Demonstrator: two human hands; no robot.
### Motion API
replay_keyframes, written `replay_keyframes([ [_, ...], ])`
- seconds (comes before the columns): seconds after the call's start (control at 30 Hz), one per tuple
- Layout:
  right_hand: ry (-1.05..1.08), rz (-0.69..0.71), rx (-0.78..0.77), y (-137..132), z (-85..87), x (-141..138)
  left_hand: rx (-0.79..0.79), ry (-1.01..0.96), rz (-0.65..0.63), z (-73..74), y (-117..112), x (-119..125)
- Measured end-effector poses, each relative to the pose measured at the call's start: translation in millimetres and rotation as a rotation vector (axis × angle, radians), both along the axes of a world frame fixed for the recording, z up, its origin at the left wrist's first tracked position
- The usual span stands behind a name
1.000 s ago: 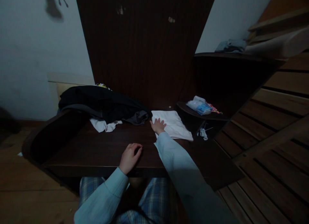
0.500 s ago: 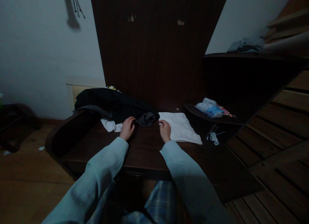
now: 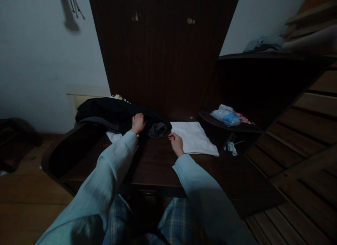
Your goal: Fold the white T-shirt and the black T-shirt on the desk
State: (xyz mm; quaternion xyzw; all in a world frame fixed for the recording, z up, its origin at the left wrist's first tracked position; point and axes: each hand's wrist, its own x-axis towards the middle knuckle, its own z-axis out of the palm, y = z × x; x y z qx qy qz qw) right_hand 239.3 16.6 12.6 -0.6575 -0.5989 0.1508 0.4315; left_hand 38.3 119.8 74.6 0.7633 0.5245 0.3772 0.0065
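Note:
A heap of dark clothes (image 3: pixel 110 113) lies at the back left of a dark wooden table (image 3: pixel 155 164). My left hand (image 3: pixel 138 123) rests on the heap's near edge, fingers curled into the black cloth. A grey piece (image 3: pixel 157 129) and a white piece (image 3: pixel 113 136) stick out from under the heap. A folded white cloth (image 3: pixel 195 142) lies flat to the right. My right hand (image 3: pixel 176 143) sits at the folded cloth's left edge, fingers bent and touching it.
A dark wardrobe (image 3: pixel 163 51) stands behind the table. A low round shelf (image 3: pixel 210 119) on the right carries a plastic packet (image 3: pixel 223 116). Crumpled paper (image 3: pixel 231 147) lies below it. Wooden slats (image 3: pixel 310 132) run along the right. Folded cloth (image 3: pixel 263 44) sits on a higher ledge.
My left hand has moved from the table's near edge up onto the dark clothes heap. My right hand has slid off the top of the folded white cloth to its left edge.

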Motion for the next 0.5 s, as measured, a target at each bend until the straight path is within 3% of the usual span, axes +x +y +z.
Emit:
replay_keyframes([
  [0.13,0.022,0.004,-0.007,1,-2.4,-3,-0.029,-0.396,-0.114,2.1,-25,10],
  [0.3,0.021,0.091,0.047,0,-3.4,-12,-0.356,-0.866,-0.351,-23.6,-70,26],
  [0.4,-0.099,0.067,0.015,-3,-1.8,-15,-0.584,-0.898,-0.454,-39.0,-88,30],
  [0.5,-0.230,0.062,-0.027,-4,-1.0,-12,-0.771,-0.748,-0.575,-47.4,-100,32],
])
